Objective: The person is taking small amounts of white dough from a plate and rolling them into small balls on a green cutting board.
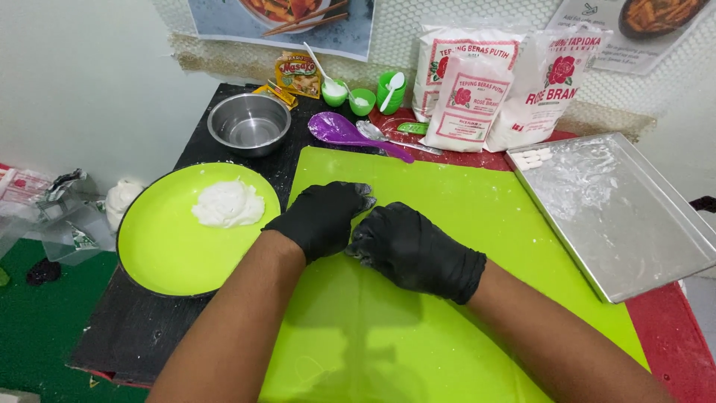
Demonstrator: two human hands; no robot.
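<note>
Both my hands wear black gloves and meet over the lime green mat [447,194]. My left hand [324,216] is curled, fingertips dusted white, touching my right hand [414,250], which is cupped palm down on the mat. Whatever lies under the fingers is hidden. A lump of white dough [227,203] rests on the round green plate [160,246] to the left of my left hand.
A floured metal tray [634,216] with small white dough pieces [533,157] lies at right. Behind stand three flour bags [485,82], a steel bowl [248,123], a purple spoon [343,130], small green cups [362,101] and a seasoning packet [297,72].
</note>
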